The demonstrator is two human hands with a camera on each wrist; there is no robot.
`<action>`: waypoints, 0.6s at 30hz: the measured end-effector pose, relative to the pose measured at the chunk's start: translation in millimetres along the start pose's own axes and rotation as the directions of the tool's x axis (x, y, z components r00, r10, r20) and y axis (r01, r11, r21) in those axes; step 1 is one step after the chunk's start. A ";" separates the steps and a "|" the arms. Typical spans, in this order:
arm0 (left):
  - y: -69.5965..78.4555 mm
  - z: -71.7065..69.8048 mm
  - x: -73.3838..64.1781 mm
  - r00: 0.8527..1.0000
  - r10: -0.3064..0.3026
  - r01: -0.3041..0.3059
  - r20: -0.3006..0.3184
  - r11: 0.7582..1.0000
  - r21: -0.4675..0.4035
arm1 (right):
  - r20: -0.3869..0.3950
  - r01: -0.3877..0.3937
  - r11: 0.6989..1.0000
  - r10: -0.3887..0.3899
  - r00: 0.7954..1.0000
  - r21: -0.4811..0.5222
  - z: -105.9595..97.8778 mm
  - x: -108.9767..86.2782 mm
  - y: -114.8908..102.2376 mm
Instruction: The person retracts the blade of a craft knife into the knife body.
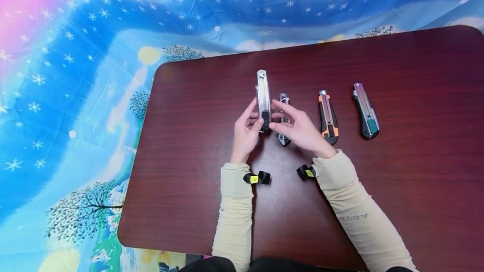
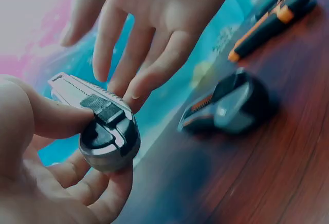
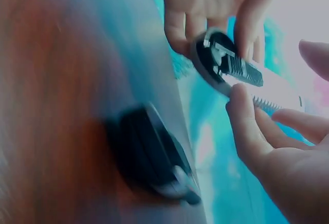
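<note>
A silver box cutter (image 1: pixel 263 100) with a black slider is held up over the table by my left hand (image 1: pixel 245 133). The left thumb lies beside the slider (image 2: pixel 105 110), and the fingers curl under the rounded butt end. My right hand (image 1: pixel 298 127) is on the cutter's other side, its fingers loosely extended with the fingertips right at the toothed edge. In the right wrist view the right thumb stands apart from the cutter (image 3: pixel 236 70). Behind the right fingers, a smaller grey and black box cutter (image 1: pixel 284 139) lies on the table, partly covered by them.
To the right on the dark red table (image 1: pixel 189 137) lie an orange and black box cutter (image 1: pixel 328 114) and a green and black one (image 1: pixel 366 110). A patterned blue and pink cloth (image 1: pixel 94 32) hangs behind the table. Each wrist wears a small black camera (image 1: pixel 264 178).
</note>
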State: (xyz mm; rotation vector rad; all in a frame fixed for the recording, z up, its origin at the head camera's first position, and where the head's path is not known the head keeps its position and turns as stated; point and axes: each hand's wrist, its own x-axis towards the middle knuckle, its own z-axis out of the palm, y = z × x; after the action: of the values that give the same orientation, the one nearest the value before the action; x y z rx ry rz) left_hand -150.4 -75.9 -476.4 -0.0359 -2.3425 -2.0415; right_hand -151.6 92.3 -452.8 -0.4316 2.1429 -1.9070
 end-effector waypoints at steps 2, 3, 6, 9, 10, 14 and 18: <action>-1.4 -5.2 0.5 1.000 0.005 -0.005 0.002 0.999 0.040 | 0.033 -0.012 1.000 0.011 0.999 0.020 7.3 0.3 1.3; -1.8 -7.5 0.5 1.000 0.004 -0.004 0.000 0.998 0.058 | 0.047 -0.015 0.999 0.014 0.999 0.030 10.8 0.2 2.1; -2.5 -12.8 0.5 0.999 -0.036 0.038 -0.026 0.994 0.104 | 0.084 -0.021 0.998 0.016 0.996 0.058 20.6 0.0 4.3; -2.7 -16.0 0.5 0.993 -0.099 0.108 -0.065 0.983 0.150 | 0.111 -0.032 0.997 0.024 0.994 0.067 27.7 -0.1 7.5; -2.7 -16.5 0.4 0.990 -0.118 0.130 -0.076 0.977 0.170 | 0.119 -0.040 0.997 0.031 0.992 0.072 29.5 -0.1 8.2; -3.6 -17.6 0.1 0.987 -0.126 0.152 -0.102 0.942 0.300 | 0.144 -0.062 0.995 0.050 0.988 0.082 33.3 0.4 12.4; -4.5 -18.0 -0.8 0.985 -0.125 0.162 -0.117 0.898 0.408 | 0.153 -0.064 0.995 0.052 0.987 0.075 34.8 0.6 15.5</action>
State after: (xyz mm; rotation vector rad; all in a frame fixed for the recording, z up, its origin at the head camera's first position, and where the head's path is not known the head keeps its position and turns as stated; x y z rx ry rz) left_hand -149.6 -94.4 -478.4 0.2411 -2.7376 -1.5057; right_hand -140.2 61.6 -472.3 -0.4759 1.9550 -1.8580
